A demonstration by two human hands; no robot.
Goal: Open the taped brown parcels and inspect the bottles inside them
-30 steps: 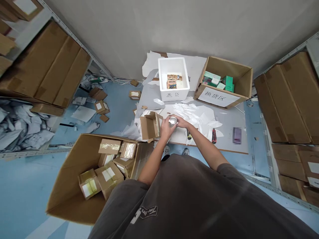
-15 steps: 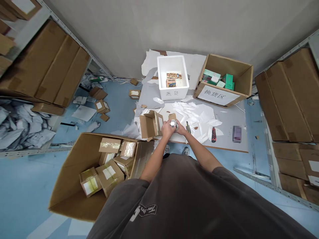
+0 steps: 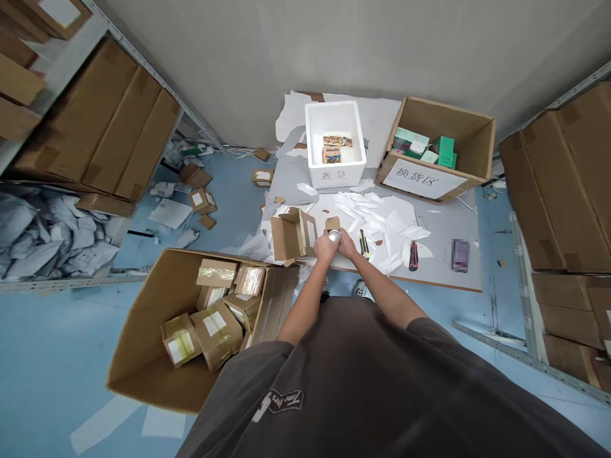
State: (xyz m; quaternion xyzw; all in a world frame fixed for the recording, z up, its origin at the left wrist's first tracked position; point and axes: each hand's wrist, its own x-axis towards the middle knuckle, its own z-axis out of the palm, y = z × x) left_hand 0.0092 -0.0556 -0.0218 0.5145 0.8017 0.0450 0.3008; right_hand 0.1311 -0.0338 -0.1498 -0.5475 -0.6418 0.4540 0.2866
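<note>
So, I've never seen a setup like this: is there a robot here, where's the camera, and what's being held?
There's no robot, just a person's bare left hand and right hand. One camera, worn on the head, takes every picture, looking forward and down. The hands hold a shiny silver rounded object, partly hidden by fingers. On the grey table lie white paper scraps, a red-and-black handheld tool and a small open brown cardboard box. Farther back stand a white rectangular tub and a large brown cardboard box holding green cartons.
</note>
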